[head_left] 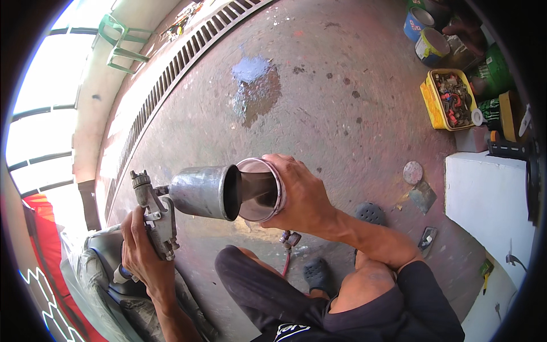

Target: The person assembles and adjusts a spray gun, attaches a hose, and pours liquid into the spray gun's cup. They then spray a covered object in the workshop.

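My left hand [139, 251] is wrapped round the grip of a grey metal spray gun [162, 222]. The gun's silver paint cup [199, 192] lies tipped on its side, its dark mouth facing right. Against that mouth sits a pale, pinkish round container [248, 166], also tilted, which my right hand [302, 196] clasps from the far right side. Dark grey-brown liquid [262, 188] shows inside the container, by the cup's rim. Whether it is flowing, and which way, I cannot tell. The inside of the metal cup is in shadow.
Below my hands hangs a hose fitting [289, 239] on a red hose. A wet patch [253, 94] and a drain grate [171, 74] mark the floor. At right stand a yellow tub [435, 105] of small parts, paint cans [431, 47] and a white cabinet [484, 188].
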### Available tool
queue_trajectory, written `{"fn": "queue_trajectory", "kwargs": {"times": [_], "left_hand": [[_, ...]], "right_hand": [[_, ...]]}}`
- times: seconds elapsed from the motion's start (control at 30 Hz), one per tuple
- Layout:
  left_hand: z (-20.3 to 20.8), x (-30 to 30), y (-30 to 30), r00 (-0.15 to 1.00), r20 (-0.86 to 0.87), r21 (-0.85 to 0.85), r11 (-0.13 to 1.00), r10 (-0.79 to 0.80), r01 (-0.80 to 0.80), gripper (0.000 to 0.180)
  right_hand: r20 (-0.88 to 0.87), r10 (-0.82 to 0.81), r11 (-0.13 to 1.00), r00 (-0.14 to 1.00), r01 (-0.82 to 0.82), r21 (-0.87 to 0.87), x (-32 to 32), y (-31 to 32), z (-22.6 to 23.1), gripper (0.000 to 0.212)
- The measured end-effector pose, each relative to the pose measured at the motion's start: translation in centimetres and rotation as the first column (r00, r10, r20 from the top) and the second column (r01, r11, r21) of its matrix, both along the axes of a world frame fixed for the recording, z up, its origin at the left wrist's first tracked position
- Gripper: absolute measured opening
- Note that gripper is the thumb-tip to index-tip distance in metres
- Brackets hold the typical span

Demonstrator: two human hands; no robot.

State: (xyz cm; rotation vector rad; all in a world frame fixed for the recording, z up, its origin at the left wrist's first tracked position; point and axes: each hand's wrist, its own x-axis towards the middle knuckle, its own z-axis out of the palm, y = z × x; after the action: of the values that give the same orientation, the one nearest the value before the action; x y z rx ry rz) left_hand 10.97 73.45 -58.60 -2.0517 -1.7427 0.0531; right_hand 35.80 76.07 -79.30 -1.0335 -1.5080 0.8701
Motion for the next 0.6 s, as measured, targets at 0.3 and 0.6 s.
{"fn": "queue_trajectory", "kwargs": {"times": [0.3, 0.6], "left_hand": [[1.2, 2.1, -1.0, 0.980, -0.190, 0.045, 0.997, -0.060, 0.070, 0.072], [1.2, 1.5, -3.3, 0.962, -0.252, -0.071, 0.994, -0.103, 0.088, 0.080]], "right_hand": [[-0.008, -0.014, 0.999, 1.000, 0.013, -0.044, 0.2, -0.4, -0.1, 0.115], [-0.006, -0.011, 0.998, 1.000, 0.010, -0.055, 0.1, -0.6, -0.6, 0.114]]}}
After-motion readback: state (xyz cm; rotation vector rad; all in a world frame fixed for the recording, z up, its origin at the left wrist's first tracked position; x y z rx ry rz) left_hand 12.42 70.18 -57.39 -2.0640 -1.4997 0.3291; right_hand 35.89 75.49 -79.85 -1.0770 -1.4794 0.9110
